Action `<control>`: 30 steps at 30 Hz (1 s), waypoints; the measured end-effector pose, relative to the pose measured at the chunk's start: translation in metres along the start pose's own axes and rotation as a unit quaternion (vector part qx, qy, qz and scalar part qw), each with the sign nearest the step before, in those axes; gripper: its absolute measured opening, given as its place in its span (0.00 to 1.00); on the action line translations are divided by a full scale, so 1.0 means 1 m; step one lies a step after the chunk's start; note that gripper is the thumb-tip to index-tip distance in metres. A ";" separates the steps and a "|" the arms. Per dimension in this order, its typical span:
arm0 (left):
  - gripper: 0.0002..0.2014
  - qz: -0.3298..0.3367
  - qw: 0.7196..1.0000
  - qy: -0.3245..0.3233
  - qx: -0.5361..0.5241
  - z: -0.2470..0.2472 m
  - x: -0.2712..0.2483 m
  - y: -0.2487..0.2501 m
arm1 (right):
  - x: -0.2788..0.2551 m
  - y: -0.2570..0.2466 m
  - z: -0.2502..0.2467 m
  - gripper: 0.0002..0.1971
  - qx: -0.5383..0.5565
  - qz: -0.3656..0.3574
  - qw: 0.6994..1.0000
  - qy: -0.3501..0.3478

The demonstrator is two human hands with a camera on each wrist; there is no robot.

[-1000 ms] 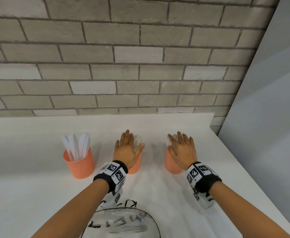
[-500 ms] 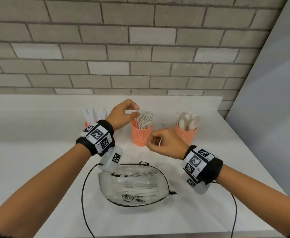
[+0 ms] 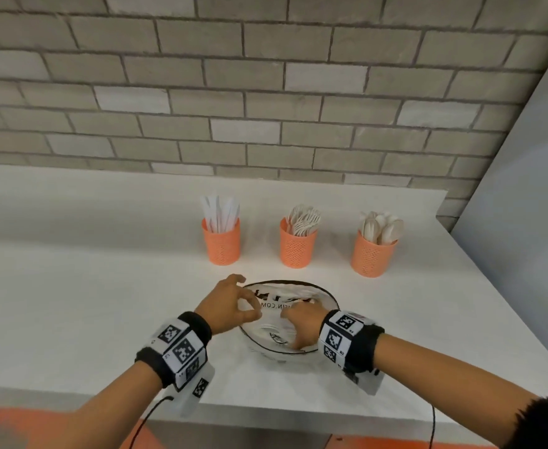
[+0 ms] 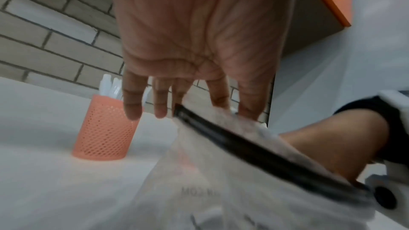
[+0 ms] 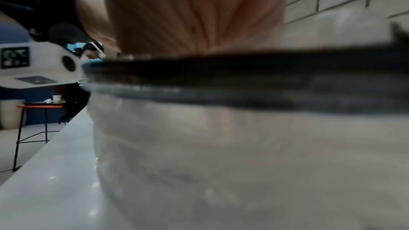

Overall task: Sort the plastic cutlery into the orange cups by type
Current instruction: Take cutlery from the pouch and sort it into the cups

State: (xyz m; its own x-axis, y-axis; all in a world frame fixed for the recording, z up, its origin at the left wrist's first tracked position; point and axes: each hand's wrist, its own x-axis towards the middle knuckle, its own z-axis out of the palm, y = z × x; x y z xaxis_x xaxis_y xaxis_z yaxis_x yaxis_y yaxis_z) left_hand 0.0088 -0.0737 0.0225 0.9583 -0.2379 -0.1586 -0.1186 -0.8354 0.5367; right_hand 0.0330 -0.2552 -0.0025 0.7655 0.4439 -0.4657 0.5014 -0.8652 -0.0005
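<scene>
Three orange mesh cups stand in a row on the white counter (image 3: 71,303). The left cup (image 3: 221,243) (image 4: 104,128) holds white knives, the middle cup (image 3: 297,246) forks, and the right cup (image 3: 372,254) spoons. In front of them lies a clear pouch (image 3: 322,294) (image 4: 221,163) (image 5: 221,146) with a black rim and white cutlery inside. My left hand (image 3: 250,307) (image 4: 194,111) pinches the pouch's left rim. My right hand (image 3: 295,328) (image 5: 194,15) reaches down into the pouch's mouth. Its fingertips are hidden, so any hold on cutlery cannot be told.
A grey brick wall (image 3: 266,92) backs the counter and a plain grey panel (image 3: 525,222) closes the right side. The counter's front edge (image 3: 298,416) runs just under my wrists. In the right wrist view, a person (image 5: 92,52) and an orange-topped stand (image 5: 42,107) are far off.
Both hands have come back from the middle and right cups and dropped to the pouch. The left hand now holds its rim and the right hand has gone inside.
</scene>
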 end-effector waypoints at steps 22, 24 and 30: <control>0.41 -0.042 0.998 -0.046 -0.012 0.022 -0.001 0.003 | 0.023 0.004 0.026 0.22 0.185 0.073 0.979 0.043; 0.31 -0.051 0.998 0.020 -0.020 0.021 0.000 0.007 | 0.023 0.009 0.022 0.23 0.231 0.058 0.970 0.044; 0.15 -0.024 0.982 0.186 -0.008 0.023 -0.004 0.014 | 0.016 0.013 0.016 0.17 0.267 0.018 0.962 0.057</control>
State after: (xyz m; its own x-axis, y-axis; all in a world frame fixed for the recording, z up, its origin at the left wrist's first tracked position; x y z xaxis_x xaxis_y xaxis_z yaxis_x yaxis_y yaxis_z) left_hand -0.0032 -0.0959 0.0113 0.9917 0.0023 0.1286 -0.0694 -0.8322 0.5501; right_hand 0.0452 -0.2629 -0.0243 0.8328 0.4077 -0.3745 0.2179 -0.8633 -0.4553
